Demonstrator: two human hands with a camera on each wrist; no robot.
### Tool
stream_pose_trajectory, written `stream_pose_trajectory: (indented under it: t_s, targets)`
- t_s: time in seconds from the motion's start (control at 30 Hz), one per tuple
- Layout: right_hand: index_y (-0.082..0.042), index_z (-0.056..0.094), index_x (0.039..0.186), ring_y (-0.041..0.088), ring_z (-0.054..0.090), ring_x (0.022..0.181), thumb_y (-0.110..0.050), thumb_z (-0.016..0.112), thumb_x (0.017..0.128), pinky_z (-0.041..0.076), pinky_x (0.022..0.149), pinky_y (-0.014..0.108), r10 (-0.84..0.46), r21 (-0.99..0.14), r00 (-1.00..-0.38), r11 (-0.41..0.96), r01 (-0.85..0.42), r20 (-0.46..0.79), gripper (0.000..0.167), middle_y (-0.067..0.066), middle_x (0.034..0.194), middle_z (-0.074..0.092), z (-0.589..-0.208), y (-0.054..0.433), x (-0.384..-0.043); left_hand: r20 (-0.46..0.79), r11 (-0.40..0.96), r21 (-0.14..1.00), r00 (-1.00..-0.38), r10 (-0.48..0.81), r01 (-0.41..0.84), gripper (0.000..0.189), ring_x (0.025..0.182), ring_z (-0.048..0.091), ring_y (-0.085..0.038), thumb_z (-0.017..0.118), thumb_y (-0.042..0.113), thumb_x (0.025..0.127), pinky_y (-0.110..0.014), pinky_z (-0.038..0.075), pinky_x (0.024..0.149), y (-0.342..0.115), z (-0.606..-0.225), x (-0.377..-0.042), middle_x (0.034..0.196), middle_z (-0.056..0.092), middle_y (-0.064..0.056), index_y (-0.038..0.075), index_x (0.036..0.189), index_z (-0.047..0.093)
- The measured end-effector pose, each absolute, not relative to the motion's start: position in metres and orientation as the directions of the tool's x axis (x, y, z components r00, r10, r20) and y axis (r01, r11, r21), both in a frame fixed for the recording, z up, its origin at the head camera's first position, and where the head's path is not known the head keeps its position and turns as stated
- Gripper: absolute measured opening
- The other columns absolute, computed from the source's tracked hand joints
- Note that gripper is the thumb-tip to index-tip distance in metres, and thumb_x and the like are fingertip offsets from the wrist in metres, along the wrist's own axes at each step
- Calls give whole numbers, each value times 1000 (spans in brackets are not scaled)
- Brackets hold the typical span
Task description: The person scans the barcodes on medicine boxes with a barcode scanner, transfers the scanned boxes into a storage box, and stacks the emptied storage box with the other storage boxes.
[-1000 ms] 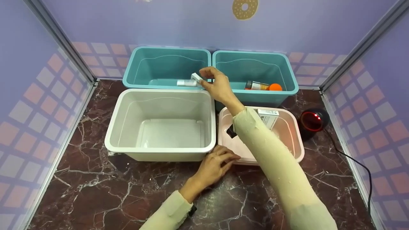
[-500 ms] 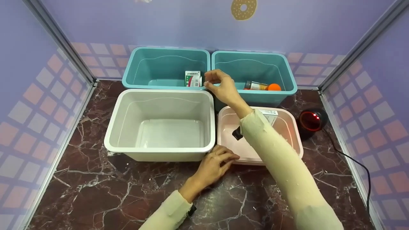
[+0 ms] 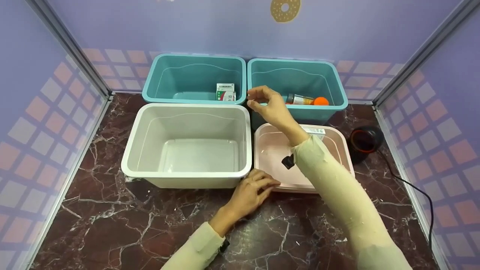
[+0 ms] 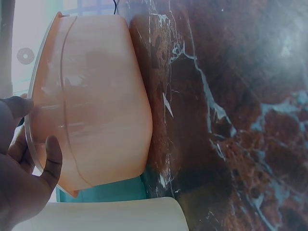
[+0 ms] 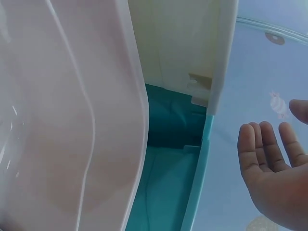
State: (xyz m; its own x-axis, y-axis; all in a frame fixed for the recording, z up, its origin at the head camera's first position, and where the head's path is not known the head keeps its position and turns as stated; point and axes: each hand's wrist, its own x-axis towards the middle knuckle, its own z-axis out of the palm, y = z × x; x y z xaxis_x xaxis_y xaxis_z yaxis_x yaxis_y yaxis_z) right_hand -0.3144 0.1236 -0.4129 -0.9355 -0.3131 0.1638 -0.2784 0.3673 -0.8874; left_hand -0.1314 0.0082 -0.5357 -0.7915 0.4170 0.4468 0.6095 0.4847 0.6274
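My left hand [image 3: 249, 191] is at the near left corner of the pink bin [image 4: 101, 101]. Its fingers lie on both sides of the bin's rim and grip it in the left wrist view. My right hand [image 3: 275, 108] hovers near the front of the right teal bin [image 3: 300, 108], its fingers loosely bent and holding nothing. The right wrist view shows that hand [image 5: 279, 163] with its fingers apart from the thumb. Inside the left teal bin [image 3: 195, 56], a small white, green and red box [image 3: 225, 93] leans at the front right corner.
An orange-capped bottle [image 3: 302, 100] lies in the right teal bin. The white bin [image 3: 187, 175] stands left of the pink one. A white box [image 3: 314, 130] inside the pink bin is partly hidden by my right arm. A black corded device [image 3: 366, 140] stands at right.
My right hand let go of the small box in the left teal bin, then drew back to the right and toward me. The left hand stayed on the pink bin.
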Motion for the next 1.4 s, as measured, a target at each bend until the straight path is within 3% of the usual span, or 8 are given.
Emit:
stream_pose_trajectory:
  t_s: [0.13,0.5,0.77,1.0,1.23,1.4]
  targets:
    - [-10,62,126,19,63,106,-19,67,96,56,82,28,-316,-896,-936,353,-268,155,32,6,116,65,-410,132,-307,452,481,626,-788,418,614,18,106,59,-14,69,17,93,-26,51,96,8,-536,-132,105,69,5,22,109,76]
    - [-12,62,125,17,64,101,-18,66,96,56,84,27,-325,-909,-932,322,-266,158,31,12,120,65,-410,150,-295,436,483,640,-800,411,597,18,106,59,-13,69,17,93,-26,50,95,8,-537,-132,105,69,5,22,109,76]
    - [-4,60,126,21,64,102,-13,66,95,55,84,22,-330,-923,-932,290,-252,151,33,20,122,64,-407,160,-287,435,485,637,-798,416,600,19,106,58,-13,68,17,94,-26,51,96,8,-536,-131,106,69,6,23,110,76]
    - [-1,59,126,17,65,102,-14,66,96,58,88,26,-321,-939,-934,244,-243,158,34,22,122,63,-406,171,-276,446,489,625,-793,415,608,19,106,59,-14,69,17,93,-27,51,97,8,-535,-131,106,69,5,23,110,76]
    - [4,58,126,14,66,95,-10,67,95,57,83,24,-320,-940,-927,207,-271,197,36,16,115,66,-405,181,-266,455,485,625,-791,409,611,18,105,59,-14,69,17,93,-27,50,96,8,-537,-132,104,70,5,22,109,76]
    - [5,58,126,20,68,96,-9,67,95,58,82,25,-315,-947,-929,188,-260,193,36,21,115,66,-403,188,-257,470,479,618,-781,411,624,17,104,60,-15,69,18,94,-26,51,95,8,-537,-133,103,70,5,21,109,76]
